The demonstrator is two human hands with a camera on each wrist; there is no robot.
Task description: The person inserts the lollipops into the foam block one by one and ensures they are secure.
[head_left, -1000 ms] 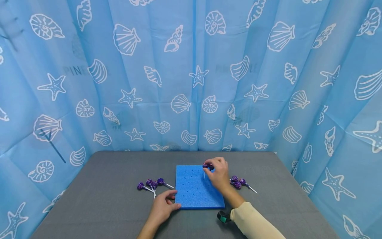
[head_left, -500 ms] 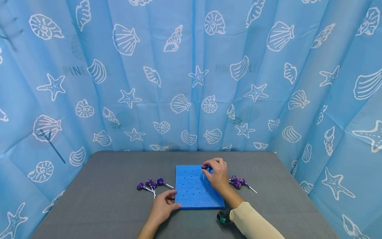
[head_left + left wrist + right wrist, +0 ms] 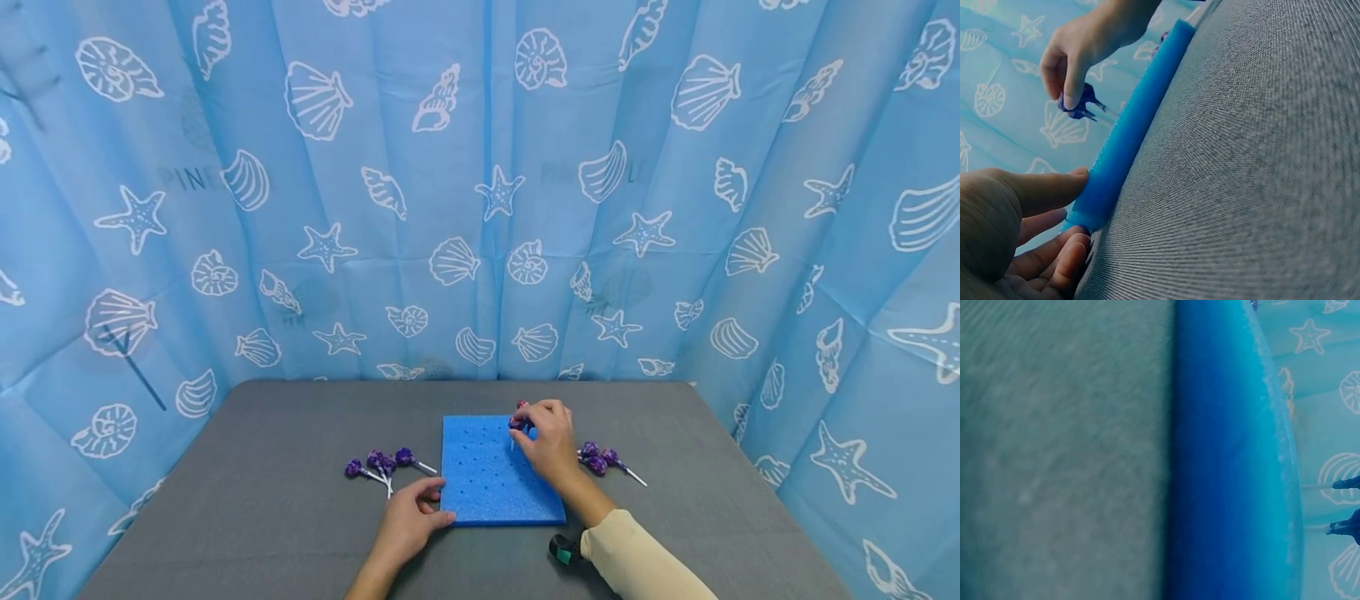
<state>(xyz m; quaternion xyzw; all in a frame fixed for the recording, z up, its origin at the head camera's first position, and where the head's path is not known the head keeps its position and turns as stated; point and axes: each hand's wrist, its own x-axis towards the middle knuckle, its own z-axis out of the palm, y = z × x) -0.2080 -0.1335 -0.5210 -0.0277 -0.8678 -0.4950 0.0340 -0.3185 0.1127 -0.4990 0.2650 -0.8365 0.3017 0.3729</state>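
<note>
Blue board (image 3: pixel 487 496), left hand (image 3: pixel 407 518) holding corner, right hand (image 3: pixel 551 442) pinching lollipop (image 3: pixel 516 423), more red wrapper (image 3: pixel 522 404) showing

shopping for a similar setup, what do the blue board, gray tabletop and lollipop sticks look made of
Blue board: probably foam, matte; grainy face with small holes. Gray tabletop: apparently matte woven fabric, from its fine ribbed lines. Lollipop sticks: paper or plastic, can't tell; white, straight and smooth-looking.

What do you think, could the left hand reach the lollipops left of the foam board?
Probably yes: nothing blocks the left hand from the lollipops just beyond it, once it leaves the foam board.
</note>
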